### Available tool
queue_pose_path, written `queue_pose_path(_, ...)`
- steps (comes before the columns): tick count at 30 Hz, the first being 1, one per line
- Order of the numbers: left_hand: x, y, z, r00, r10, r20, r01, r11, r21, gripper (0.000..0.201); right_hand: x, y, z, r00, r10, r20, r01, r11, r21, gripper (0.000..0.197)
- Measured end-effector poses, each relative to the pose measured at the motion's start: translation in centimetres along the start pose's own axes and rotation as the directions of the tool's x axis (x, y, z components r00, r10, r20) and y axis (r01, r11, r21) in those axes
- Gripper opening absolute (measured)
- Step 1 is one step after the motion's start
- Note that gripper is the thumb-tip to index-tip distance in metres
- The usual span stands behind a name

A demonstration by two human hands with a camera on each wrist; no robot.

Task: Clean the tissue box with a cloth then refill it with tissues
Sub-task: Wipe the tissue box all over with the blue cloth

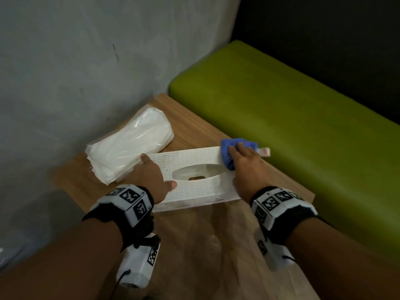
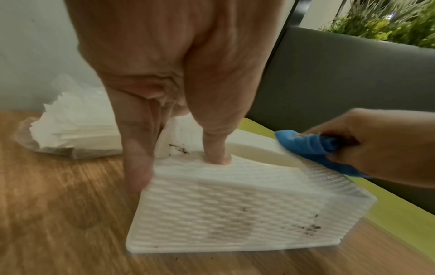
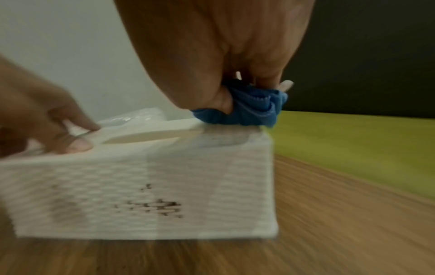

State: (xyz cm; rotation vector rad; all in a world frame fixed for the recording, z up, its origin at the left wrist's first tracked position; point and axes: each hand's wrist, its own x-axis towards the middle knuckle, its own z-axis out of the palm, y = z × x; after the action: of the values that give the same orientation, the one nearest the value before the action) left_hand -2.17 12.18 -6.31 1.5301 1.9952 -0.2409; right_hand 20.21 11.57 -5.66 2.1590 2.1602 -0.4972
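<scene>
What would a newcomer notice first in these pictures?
The blue cloth, gripped by the right hand, stands out on the right end of the white tissue box, while the left hand presses on its left end. Dark specks mark the box's near side. A wrapped tissue pack lies behind it, by the wall.

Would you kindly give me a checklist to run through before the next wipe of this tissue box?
1. Box braced: left hand presses on the tissue box top: ok.
2. Cloth gripped: right hand holds the blue cloth on the box's far right corner: ok.
3. Top clean: dark specks near its left end: not ok.
4. Front wall clean: more specks show there: not ok.
5. Box emptied: no tissues show through the opening: ok.
6. Refill ready: tissue pack lies on the table beside the box: ok.
</scene>
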Motion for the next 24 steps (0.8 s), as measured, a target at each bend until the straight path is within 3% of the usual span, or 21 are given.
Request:
queue_pose_path(2,-0.1,0.2,-0.1,1.0,-0.008,0.017,0.008,1.0,0.016,0.116,-1.3,0.6,0.0,0.993,0.115,0.029,-0.117,0.992,0.047,0.071)
queue_pose_path(3,-0.1,0.4,-0.2,1.0,-0.009,0.025,0.008,1.0,0.024,0.116,-1.9,0.2,0.2,0.993,0.11,0.039,-0.111,0.994,0.026,0.073)
queue_pose_path(8,-0.1,0.4,-0.4,1.0,-0.007,0.018,0.006,0.999,0.038,0.115,-2.3,-0.9,1.0,0.998,-0.053,0.035,0.057,0.987,-0.15,0.074)
queue_pose_path(13,-0.1,0.5,-0.1,1.0,0.003,0.002,-0.003,0.999,0.047,0.115,-1.4,0.9,0.3,0.99,0.139,0.03,-0.136,0.988,-0.078,0.075)
queue_pose_path(17,0.2,0.6,0.1,1.0,0.012,-0.01,-0.012,0.998,0.063,0.115,0.1,-1.7,1.0,1.0,-0.016,0.003,0.016,0.987,-0.157,0.068)
queue_pose_path(20,0.3,0.3,0.0,1.0,0.008,-0.003,-0.007,0.997,0.072,0.116,-0.9,-1.0,1.1,0.995,-0.094,-0.021,0.087,0.973,-0.213,0.069)
queue_pose_path(21,0.2,0.1,-0.1,1.0,0.005,-0.002,-0.005,0.997,0.074,0.116,-1.6,-0.2,1.2,0.997,-0.069,-0.035,0.061,0.98,-0.191,0.067)
queue_pose_path(24,0.4,-0.1,0.0,1.0,0.011,0.012,-0.012,0.996,0.087,0.117,-3.5,1.6,1.1,0.983,0.183,-0.022,-0.184,0.983,-0.03,0.07)
